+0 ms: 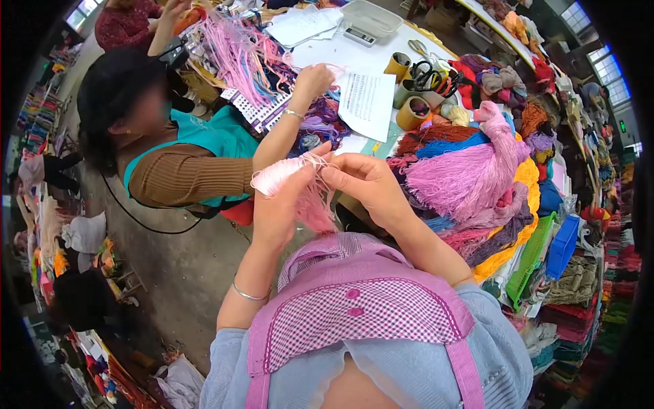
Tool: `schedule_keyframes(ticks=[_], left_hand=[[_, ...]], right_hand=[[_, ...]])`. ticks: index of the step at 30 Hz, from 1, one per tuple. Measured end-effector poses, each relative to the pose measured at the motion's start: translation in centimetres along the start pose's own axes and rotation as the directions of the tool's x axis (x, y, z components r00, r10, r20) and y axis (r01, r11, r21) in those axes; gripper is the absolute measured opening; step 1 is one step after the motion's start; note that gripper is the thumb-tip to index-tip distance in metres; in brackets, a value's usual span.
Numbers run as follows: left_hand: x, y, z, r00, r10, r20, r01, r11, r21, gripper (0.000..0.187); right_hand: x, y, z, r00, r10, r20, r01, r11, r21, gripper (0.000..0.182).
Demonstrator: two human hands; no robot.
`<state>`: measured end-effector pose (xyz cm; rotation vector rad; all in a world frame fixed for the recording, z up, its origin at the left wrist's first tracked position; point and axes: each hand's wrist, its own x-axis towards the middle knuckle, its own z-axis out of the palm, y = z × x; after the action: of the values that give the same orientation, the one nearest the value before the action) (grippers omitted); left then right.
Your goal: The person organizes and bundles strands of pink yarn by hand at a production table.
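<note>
Thread (271, 176) in the air by the surface's (319, 57) near edge. Left hand (281, 208) grips the bulk, so it's nearer; long axis slants across toward right hand (371, 185), fingertips pinched on strands. Loose tails hang toward apron (354, 273).

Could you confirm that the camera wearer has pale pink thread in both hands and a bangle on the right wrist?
Not quite: the head view shows the bangle on the left, not the right. The pale pink thread is indeed in the left hand and right hand.
</note>
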<state>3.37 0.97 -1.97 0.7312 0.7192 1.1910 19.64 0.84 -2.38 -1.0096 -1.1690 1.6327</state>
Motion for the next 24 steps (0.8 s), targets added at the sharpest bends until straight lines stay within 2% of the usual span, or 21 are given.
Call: schedule_keyframes(ticks=[1, 2, 4, 6, 10, 12, 13, 15, 16, 17, 19, 20, 22, 23, 24], left_hand=[[-0.1, -0.1, 0.2, 0.999, 0.040, -0.003, -0.040, 0.994, 0.098, 0.026], [-0.2, -0.3, 0.2, 0.999, 0.041, -0.003, -0.041, 0.994, 0.099, 0.026], [-0.3, -0.8, 0.0, 0.980, 0.195, 0.036, -0.198, 0.951, 0.236, 0.026], [-0.3, -0.5, -0.1, 0.988, 0.154, 0.024, -0.156, 0.966, 0.205, 0.026], [-0.2, -0.4, -0.7, 0.999, 0.044, -0.016, -0.041, 0.981, 0.192, 0.025], [-0.1, -0.6, -0.8, 0.998, 0.058, -0.026, -0.051, 0.979, 0.199, 0.024], [0.0, -0.6, -0.9, 0.997, 0.072, -0.036, -0.063, 0.977, 0.205, 0.024], [0.3, -0.4, -0.9, 0.998, 0.062, -0.023, -0.058, 0.988, 0.145, 0.024], [0.5, -0.3, -1.0, 0.999, 0.054, -0.008, -0.053, 0.995, 0.083, 0.025], [0.6, -0.2, -1.1, 0.998, 0.055, -0.007, -0.055, 0.995, 0.085, 0.025], [0.6, -0.1, -1.4, 1.000, 0.007, -0.005, -0.007, 1.000, 0.000, 0.036], [0.6, -0.1, -1.2, 1.000, 0.005, -0.002, -0.005, 1.000, 0.001, 0.036], [0.7, -0.2, -0.9, 1.000, 0.011, 0.020, -0.008, 0.993, -0.116, 0.053], [0.5, -0.1, -0.7, 0.999, 0.024, 0.028, -0.024, 1.000, -0.018, 0.063], [0.5, -0.2, -0.8, 0.999, 0.024, 0.029, -0.023, 1.000, -0.017, 0.063]], right_hand=[[0.1, 0.3, -0.1, 1.000, -0.002, 0.001, 0.002, 1.000, 0.000, 0.018], [0.3, 0.6, -0.3, 1.000, 0.007, 0.007, -0.007, 1.000, 0.000, 0.018], [0.3, 0.8, -0.3, 1.000, 0.015, 0.014, -0.015, 1.000, 0.002, 0.017], [0.2, 0.7, -0.2, 0.999, 0.042, -0.001, -0.042, 0.997, 0.071, 0.015], [0.3, 0.5, -0.1, 1.000, 0.027, -0.001, -0.027, 0.998, 0.052, 0.013], [0.6, 0.8, 0.1, 0.990, -0.126, -0.066, 0.127, 0.992, 0.012, 0.012], [0.5, 0.7, 0.0, 0.990, -0.125, -0.066, 0.126, 0.992, 0.013, 0.012], [0.4, 0.2, -0.1, 0.998, -0.049, -0.048, 0.057, 0.982, 0.179, 0.009], [0.6, 0.5, -0.3, 0.998, -0.051, -0.048, 0.059, 0.982, 0.179, 0.009], [1.0, 0.9, -0.5, 0.999, -0.018, -0.051, 0.031, 0.958, 0.286, 0.008], [1.2, 0.7, -0.3, 0.998, 0.040, -0.041, -0.014, 0.864, 0.503, 0.009], [1.2, 0.5, -0.2, 0.998, 0.039, -0.044, -0.012, 0.864, 0.504, 0.009], [1.4, 0.3, -0.2, 0.996, 0.078, -0.032, -0.048, 0.836, 0.547, 0.010], [1.6, 0.6, -0.4, 0.996, 0.077, -0.033, -0.046, 0.836, 0.547, 0.010], [1.8, 1.1, -0.6, 0.997, 0.079, -0.025, -0.057, 0.872, 0.485, 0.012]])
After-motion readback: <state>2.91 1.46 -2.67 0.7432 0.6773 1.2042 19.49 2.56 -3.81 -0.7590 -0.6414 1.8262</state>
